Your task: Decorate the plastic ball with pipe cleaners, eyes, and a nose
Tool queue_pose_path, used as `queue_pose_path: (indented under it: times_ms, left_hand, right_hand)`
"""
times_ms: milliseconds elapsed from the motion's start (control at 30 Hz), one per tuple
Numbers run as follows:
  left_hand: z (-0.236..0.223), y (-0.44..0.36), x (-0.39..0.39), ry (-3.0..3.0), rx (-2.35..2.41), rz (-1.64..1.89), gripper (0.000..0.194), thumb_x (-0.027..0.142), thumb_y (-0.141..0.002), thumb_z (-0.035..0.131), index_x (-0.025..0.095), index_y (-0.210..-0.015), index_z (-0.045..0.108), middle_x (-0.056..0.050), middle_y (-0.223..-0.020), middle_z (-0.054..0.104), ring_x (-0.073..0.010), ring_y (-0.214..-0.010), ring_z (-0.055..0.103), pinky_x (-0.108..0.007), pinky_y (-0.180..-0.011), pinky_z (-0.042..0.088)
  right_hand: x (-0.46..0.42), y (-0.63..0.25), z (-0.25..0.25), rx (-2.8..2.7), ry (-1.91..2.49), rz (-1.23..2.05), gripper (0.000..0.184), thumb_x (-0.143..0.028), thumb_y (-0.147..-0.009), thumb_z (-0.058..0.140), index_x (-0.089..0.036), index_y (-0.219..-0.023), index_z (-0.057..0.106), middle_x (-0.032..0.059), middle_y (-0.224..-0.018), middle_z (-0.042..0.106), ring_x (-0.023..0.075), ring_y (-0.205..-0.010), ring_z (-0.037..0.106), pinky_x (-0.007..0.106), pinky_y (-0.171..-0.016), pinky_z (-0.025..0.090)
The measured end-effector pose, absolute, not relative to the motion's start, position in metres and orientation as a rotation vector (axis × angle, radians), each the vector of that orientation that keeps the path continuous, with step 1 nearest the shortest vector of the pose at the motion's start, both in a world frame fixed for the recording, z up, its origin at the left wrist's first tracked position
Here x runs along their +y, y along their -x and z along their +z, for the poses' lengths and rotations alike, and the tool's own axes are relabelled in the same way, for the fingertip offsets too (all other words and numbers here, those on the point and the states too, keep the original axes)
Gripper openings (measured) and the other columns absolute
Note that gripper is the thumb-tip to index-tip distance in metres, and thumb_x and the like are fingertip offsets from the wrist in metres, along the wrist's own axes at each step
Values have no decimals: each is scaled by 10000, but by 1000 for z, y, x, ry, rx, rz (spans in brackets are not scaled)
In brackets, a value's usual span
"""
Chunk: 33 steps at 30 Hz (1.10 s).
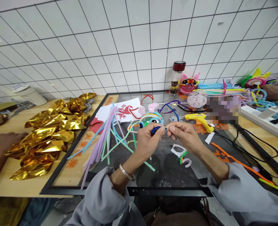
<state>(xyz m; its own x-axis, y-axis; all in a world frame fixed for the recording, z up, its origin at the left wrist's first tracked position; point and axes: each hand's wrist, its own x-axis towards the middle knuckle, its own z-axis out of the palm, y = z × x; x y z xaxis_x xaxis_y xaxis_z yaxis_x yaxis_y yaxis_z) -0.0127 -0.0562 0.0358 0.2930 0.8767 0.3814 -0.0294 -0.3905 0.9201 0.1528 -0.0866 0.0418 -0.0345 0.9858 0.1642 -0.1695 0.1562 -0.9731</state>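
Observation:
Above the dark glass board, my left hand is closed around a blue pipe cleaner, partly hidden by the fingers. My right hand meets it fingertip to fingertip and pinches at the blue end. Just behind my left hand sits a green figure with large eyes and pastel pipe cleaners arched over it. Two pale pink fuzzy pieces, one a pink ear shape, stand behind that. Below my right hand lie a white paper cutout and a small green and white curled piece.
A bundle of pastel pipe cleaners lies left, beside gold foil and another person's arm. A yellow glue gun rests right. Behind are a glass bottle, a pink mask-like figure and a white power strip.

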Motion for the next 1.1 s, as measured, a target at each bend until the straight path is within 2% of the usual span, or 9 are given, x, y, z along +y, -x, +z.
queue_pose_path:
  times_ms: [167, 400, 633, 800, 1100]
  left_hand:
    - [37, 13, -55, -1642, 810, 1237, 207, 363, -864, 672, 158, -850, 698, 12, -643, 656, -81, -504, 537, -204, -495, 434]
    - [34, 10, -58, -1683, 828, 1227, 187, 342, -867, 650, 167, -826, 700, 14, -627, 632, -92, -520, 521, -217, -515, 430]
    - [35, 8, -63, -1754, 819, 1198, 143, 280, -855, 626, 165, -785, 674, 9, -652, 616, -99, -565, 521, -227, -554, 421]
    - [34, 5, -64, -1722, 820, 1173, 113, 268, -837, 625, 164, -863, 661, 17, -681, 604, -97, -577, 517, -229, -578, 419]
    - [34, 6, -62, -1829, 838, 1248, 103, 242, -834, 609, 169, -774, 650, 25, -633, 584, -100, -583, 503, -237, -607, 418]
  right_hand:
    - [-86, -154, 40, -1172, 970, 1190, 354, -528, -705, 812, -182, -748, 754, 19, -622, 632, 106, -533, 476, 245, -484, 356]
    - [-85, -152, 39, -1200, 1014, 1116, 310, -447, -654, 836, -163, -699, 720, -19, -559, 571, 70, -481, 392, 226, -449, 282]
    - [-85, -151, 39, -1222, 1082, 982, 218, -348, -643, 792, -178, -608, 659, -10, -556, 585, 99, -527, 467, 232, -488, 344]
    - [-84, -153, 40, -1226, 1085, 925, 197, -343, -653, 777, -182, -630, 665, -9, -564, 596, 105, -535, 481, 234, -502, 369]
    - [-86, -153, 41, -1346, 1124, 830, 223, -361, -697, 763, -177, -630, 656, -19, -546, 563, 97, -514, 444, 227, -482, 343]
